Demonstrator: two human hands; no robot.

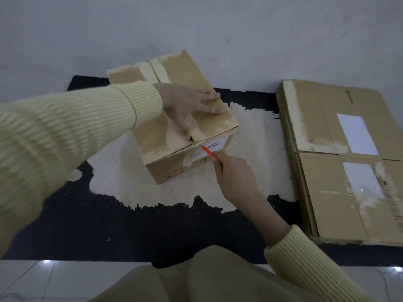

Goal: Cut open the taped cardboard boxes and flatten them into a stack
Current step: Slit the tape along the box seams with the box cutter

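Observation:
A closed brown cardboard box (172,131) stands on the mat in the middle. My left hand (192,105) lies flat on its top flaps with the fingers spread, pressing down. My right hand (235,177) grips an orange cutter (207,152), whose tip touches the box's near upper edge, at the seam beside a white label (214,146). A stack of flattened cardboard boxes (340,162) lies at the right, with white labels and torn tape on top.
The box sits on a black mat (109,227) with a worn pale patch in its middle. A grey wall (196,29) rises right behind it. My knees in beige trousers (196,280) fill the near edge, over white floor tiles (32,277).

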